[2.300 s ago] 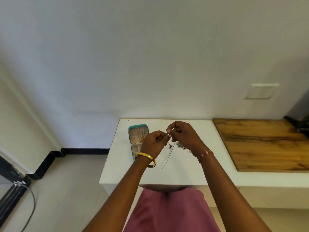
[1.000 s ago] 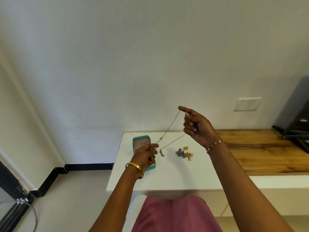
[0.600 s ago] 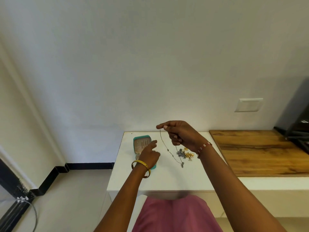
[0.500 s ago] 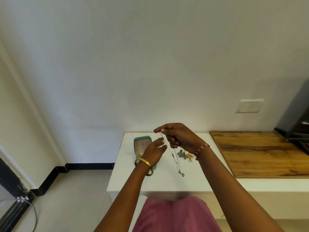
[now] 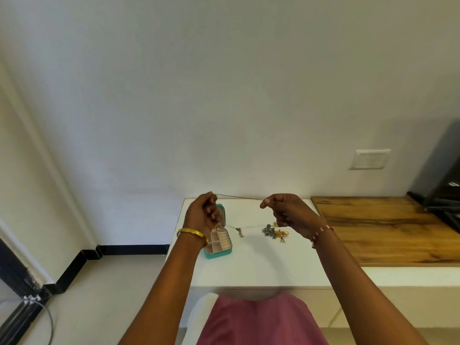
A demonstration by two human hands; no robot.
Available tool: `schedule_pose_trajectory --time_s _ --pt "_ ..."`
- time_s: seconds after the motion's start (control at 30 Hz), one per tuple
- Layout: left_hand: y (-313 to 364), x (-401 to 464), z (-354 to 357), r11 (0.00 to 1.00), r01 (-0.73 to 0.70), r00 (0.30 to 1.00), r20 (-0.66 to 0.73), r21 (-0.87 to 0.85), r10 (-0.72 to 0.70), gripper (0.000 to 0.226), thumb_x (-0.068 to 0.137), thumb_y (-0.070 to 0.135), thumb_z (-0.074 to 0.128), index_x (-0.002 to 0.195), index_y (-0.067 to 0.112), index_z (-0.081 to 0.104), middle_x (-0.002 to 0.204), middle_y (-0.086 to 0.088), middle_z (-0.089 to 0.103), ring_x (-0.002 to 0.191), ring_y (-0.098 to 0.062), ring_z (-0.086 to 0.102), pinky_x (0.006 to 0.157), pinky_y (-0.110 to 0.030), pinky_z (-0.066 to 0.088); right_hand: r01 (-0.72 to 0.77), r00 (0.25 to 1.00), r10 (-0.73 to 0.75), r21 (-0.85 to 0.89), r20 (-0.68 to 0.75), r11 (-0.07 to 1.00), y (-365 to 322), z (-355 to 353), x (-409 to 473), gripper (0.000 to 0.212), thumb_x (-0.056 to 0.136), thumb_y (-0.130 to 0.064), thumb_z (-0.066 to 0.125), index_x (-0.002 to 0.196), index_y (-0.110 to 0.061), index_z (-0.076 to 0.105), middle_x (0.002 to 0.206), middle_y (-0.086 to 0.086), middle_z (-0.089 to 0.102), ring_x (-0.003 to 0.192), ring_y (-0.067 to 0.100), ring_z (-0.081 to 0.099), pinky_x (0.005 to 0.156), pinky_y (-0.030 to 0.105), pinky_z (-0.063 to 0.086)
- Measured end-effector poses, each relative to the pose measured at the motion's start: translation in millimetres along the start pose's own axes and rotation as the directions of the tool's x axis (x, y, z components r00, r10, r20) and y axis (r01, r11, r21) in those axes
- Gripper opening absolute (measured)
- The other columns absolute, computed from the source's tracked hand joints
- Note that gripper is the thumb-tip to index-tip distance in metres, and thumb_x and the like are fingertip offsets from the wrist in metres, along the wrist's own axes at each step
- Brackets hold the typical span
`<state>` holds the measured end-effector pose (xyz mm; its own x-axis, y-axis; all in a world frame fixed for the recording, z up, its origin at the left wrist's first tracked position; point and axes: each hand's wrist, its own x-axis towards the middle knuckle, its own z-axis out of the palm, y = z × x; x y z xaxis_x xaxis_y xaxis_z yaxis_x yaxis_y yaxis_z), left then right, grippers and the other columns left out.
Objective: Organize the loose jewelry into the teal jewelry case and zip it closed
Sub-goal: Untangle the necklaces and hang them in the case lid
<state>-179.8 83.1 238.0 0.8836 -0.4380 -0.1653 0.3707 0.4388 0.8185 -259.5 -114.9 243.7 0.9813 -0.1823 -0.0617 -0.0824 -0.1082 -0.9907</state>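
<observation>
A white counter (image 5: pixel 261 270) meets a wooden board (image 5: pixel 388 232) at right of frame. A white switch plate (image 5: pixel 370 159) sits on the wall above; black skirting (image 5: pixel 132 249) lines the floor at lower left.

The bench (image 5: pixel 261 265) has a smooth, matt white top, and beside it lies a wooden board (image 5: pixel 388 230) with dark, visible grain and a slight sheen. The jewelry case (image 5: pixel 219 253) has a teal shell with a pale, soft-looking lining. A thin metal chain (image 5: pixel 239 196) is fine and shiny; the loose jewelry (image 5: pixel 275 231) looks like gold and dull grey metal.
</observation>
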Motion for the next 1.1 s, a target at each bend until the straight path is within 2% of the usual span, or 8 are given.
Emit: schedule_pose_trajectory --time_s 0.2,0.3,0.4,0.53,0.73,0.9,1.0,1.1 --pt "-2 0 -8 0.987 -0.029 1.0 0.002 0.159 0.028 0.033 0.093 0.02 0.04 0.062 0.013 0.048 0.038 0.007 0.035 0.032 -0.007 0.028 0.039 -0.017 0.025 -0.027 0.999 0.023 0.132 0.025 0.991 12 -4 -2 0.021 0.093 -0.011 0.048 0.08 -0.007 0.065 0.043 -0.006 0.027 0.039 0.009 0.023 0.04 0.02 0.03" --pt "-6 -2 -3 0.966 -0.062 0.998 0.02 0.253 0.059 0.032 0.094 0.018 0.038 0.066 0.011 0.051 0.039 0.006 0.037 0.034 -0.007 0.029 0.039 -0.017 0.026 -0.029 0.996 -0.003 0.366 0.085 0.93 9 -2 -4 0.025 0.087 -0.007 0.046 0.069 -0.008 0.064 0.047 0.001 0.048 0.043 0.012 0.044 0.049 0.024 0.046" --pt "-10 -2 -1 0.932 -0.075 0.997 0.047 0.354 0.063 0.031 0.095 0.017 0.036 0.069 0.01 0.052 0.04 0.007 0.038 0.034 -0.007 0.03 0.04 -0.018 0.026 -0.049 0.986 -0.056 0.59 0.158 0.806 3 3 -4 0.011 0.065 -0.019 0.065 0.059 -0.011 0.062 0.054 0.003 0.055 0.048 0.015 0.051 0.055 0.028 0.05" --pt "-13 0 3 0.909 -0.07 0.997 0.048 0.41 0.056 0.031 0.095 0.017 0.036 0.071 0.011 0.055 0.041 0.007 0.039 0.035 -0.006 0.03 0.039 -0.016 0.028 -0.032 0.971 -0.131 0.649 0.202 0.76 -1 5 -3 0.032 0.057 -0.027 0.078 0.08 -0.008 0.069 0.044 -0.003 0.04 0.038 0.009 0.034 0.04 0.02 0.035" --pt "-19 2 4 0.854 -0.081 0.995 -0.001 0.513 0.096 0.025 0.094 0.014 0.041 0.079 0.016 0.061 0.054 0.0 0.043 0.036 -0.004 0.037 0.043 -0.018 0.035 0.046 0.985 -0.14 0.643 0.097 0.765 -8 10 -7 0.031 0.08 -0.012 0.045 0.105 -0.006 0.063 0.047 -0.001 0.049 0.038 0.008 0.04 0.043 0.02 0.041" --pt "-28 -3 16 0.79 -0.132 0.982 -0.03 0.599 0.186 0.008 0.091 0.009 0.045 0.093 0.014 0.051 0.059 -0.002 0.046 0.045 -0.01 0.041 0.046 -0.018 0.04 0.082 0.965 -0.224 0.658 0.134 0.749 -16 20 -12 0.036 0.084 -0.011 0.041 0.115 -0.007 0.06 0.086 0.01 0.071 0.072 0.019 0.067 0.069 0.031 0.057" --pt "-35 -10 21 0.754 -0.235 0.966 0.062 0.613 0.25 0.009 0.092 0.007 0.044 0.088 0.014 0.049 0.057 -0.003 0.045 0.048 -0.014 0.04 0.047 -0.018 0.04 0.085 0.963 -0.23 0.651 0.141 0.754 -17 27 -13 0.04 0.087 -0.013 0.04 0.124 -0.005 0.052 0.114 0.018 0.065 0.103 0.029 0.064 0.089 0.037 0.054" --pt "-40 -15 27 0.714 -0.262 0.963 0.125 0.65 0.24 0.012 0.093 0.009 0.043 0.089 0.014 0.054 0.057 -0.003 0.047 0.048 -0.012 0.041 0.046 -0.013 0.039 0.103 0.968 -0.223 0.617 0.119 0.78 -16 32 -13 0.037 0.093 -0.01 0.036 0.127 -0.006 0.05 0.125 0.018 0.059 0.116 0.031 0.057 0.096 0.039 0.049"
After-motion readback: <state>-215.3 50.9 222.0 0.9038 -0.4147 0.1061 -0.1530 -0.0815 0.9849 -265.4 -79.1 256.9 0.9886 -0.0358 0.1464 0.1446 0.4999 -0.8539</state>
